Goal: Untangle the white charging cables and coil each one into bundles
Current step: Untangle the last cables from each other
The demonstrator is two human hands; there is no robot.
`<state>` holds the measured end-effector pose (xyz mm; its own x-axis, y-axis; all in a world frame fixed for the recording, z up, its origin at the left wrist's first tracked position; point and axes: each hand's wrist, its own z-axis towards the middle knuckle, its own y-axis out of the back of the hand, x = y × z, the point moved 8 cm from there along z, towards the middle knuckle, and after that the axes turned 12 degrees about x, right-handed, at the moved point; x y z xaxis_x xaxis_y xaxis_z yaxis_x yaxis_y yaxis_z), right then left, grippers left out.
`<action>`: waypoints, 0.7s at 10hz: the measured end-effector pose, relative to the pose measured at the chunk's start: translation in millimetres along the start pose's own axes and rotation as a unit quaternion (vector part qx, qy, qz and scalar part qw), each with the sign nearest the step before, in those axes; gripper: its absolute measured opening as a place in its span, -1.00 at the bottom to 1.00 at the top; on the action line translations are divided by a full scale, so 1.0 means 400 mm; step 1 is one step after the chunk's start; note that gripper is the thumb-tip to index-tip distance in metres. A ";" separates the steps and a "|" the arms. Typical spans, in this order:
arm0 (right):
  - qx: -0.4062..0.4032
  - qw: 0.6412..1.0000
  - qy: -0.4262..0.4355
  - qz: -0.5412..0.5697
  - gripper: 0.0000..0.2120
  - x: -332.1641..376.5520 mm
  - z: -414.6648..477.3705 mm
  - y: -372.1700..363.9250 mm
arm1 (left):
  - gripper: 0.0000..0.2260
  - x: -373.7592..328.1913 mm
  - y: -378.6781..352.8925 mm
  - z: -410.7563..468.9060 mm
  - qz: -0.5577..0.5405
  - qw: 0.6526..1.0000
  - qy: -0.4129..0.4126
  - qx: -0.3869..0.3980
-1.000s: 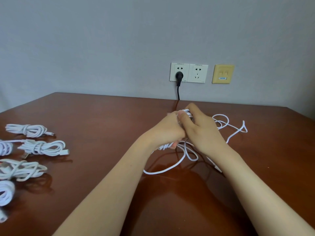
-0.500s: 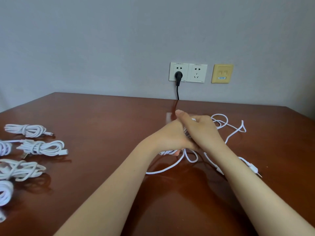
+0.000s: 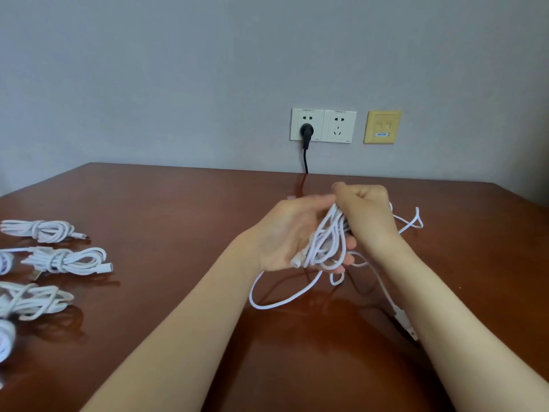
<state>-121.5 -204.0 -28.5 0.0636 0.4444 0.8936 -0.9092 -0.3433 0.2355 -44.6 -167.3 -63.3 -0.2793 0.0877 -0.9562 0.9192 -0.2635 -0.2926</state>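
Loosely curled left hand (image 3: 285,233) holds white cable (image 3: 325,237) loops; fisted right hand (image 3: 368,212) pinches them.

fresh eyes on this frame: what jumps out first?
The hands meeting mid-table: the left hand cradles a half-wound skein of white cable while the right hand grips its top, with loose loops trailing onto the table. Next, the row of coiled bundles along the left edge. On the wall behind, a black plug sits in a wall socket.
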 end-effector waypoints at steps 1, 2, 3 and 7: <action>0.005 0.999 0.032 0.003 -0.53 0.019 -0.001 -0.003 | -0.66 0.058 -0.012 0.002 -0.069 0.973 0.081 0.205; -0.015 1.000 0.024 -0.006 -0.46 0.023 -0.001 0.007 | -0.75 0.052 -0.040 -0.022 -0.097 0.955 0.076 0.269; -0.059 0.996 0.023 -0.058 -0.44 0.030 -0.003 0.020 | -0.79 0.044 -0.037 -0.019 -0.067 0.955 0.072 0.280; -0.106 0.958 -0.006 -0.265 -0.51 0.002 0.003 0.036 | -0.77 0.027 0.005 0.023 0.395 0.914 0.095 -0.022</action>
<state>-134.0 -209.7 -23.7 0.5434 0.5006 0.6739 -0.8109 0.1053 0.5757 -48.2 -175.6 -74.2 0.5246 0.0528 -0.8497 0.8251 -0.2776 0.4921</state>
